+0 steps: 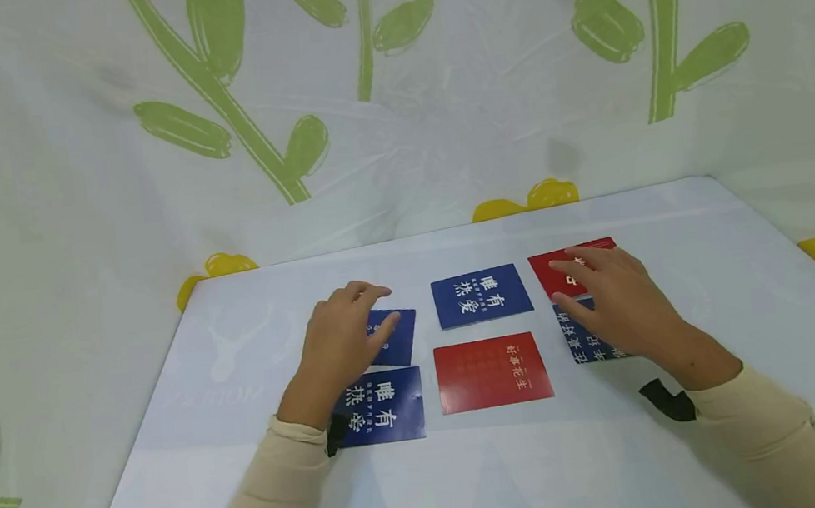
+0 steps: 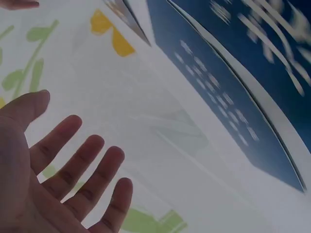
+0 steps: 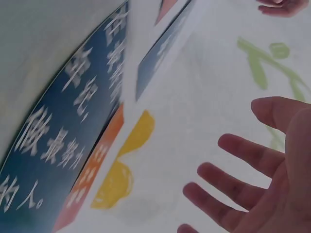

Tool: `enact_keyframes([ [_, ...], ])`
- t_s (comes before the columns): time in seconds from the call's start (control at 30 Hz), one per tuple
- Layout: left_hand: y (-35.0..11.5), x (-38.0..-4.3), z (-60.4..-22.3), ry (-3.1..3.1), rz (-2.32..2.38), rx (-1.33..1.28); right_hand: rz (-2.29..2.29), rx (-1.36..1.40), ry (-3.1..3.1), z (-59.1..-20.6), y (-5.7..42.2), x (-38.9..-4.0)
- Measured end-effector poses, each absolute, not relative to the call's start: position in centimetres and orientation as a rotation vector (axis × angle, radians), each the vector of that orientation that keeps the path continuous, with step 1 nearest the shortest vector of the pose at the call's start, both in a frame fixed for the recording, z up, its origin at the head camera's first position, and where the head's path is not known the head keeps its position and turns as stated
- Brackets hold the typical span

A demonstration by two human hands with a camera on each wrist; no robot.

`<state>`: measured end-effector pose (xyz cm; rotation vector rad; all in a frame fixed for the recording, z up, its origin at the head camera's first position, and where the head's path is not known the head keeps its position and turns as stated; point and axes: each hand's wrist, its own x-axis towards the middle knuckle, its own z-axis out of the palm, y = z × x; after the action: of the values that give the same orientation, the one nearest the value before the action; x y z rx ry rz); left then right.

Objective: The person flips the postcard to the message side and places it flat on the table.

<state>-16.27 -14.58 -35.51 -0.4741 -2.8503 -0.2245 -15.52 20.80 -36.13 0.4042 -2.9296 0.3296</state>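
My left hand (image 1: 338, 341) hovers over the left cards, fingers spread and slightly bent, holding nothing. Beneath it a blue card (image 1: 400, 337) is partly covered; nearer me lies another blue card (image 1: 395, 410) with white characters. My right hand (image 1: 620, 301), likewise loose and holding nothing, is over a red card (image 1: 549, 271) and a blue card (image 1: 579, 339), hiding part of both. Between the hands lie a blue card (image 1: 482, 296) at the back and a red card (image 1: 494, 371) in front. The left wrist view shows the left palm (image 2: 53, 194) beside blue cards.
All the cards lie flat on a white table (image 1: 508, 477). Behind it hangs a white curtain (image 1: 454, 131) printed with green leaves and yellow flowers. Black straps (image 1: 669, 402) show at the wrists, by the beige sleeves (image 1: 758, 415).
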Motion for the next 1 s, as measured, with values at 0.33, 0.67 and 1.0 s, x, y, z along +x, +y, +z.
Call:
enact_keyframes([
  [0.33, -12.1, -15.6, -36.4, -2.791, -0.272, -0.649, 0.622, 0.463, -2.883, -35.9, 18.8, -14.0],
  [0.67, -11.1, -14.3, -36.9, -2.843, -0.257, -0.700, 0.701, 0.552, -2.889, -37.0, 17.9, -13.5],
  [1.0, -9.8, -13.5, -37.8, -2.945, -0.072, -0.787, 0.722, 0.594, -2.985, -37.5, 17.7, -13.6],
])
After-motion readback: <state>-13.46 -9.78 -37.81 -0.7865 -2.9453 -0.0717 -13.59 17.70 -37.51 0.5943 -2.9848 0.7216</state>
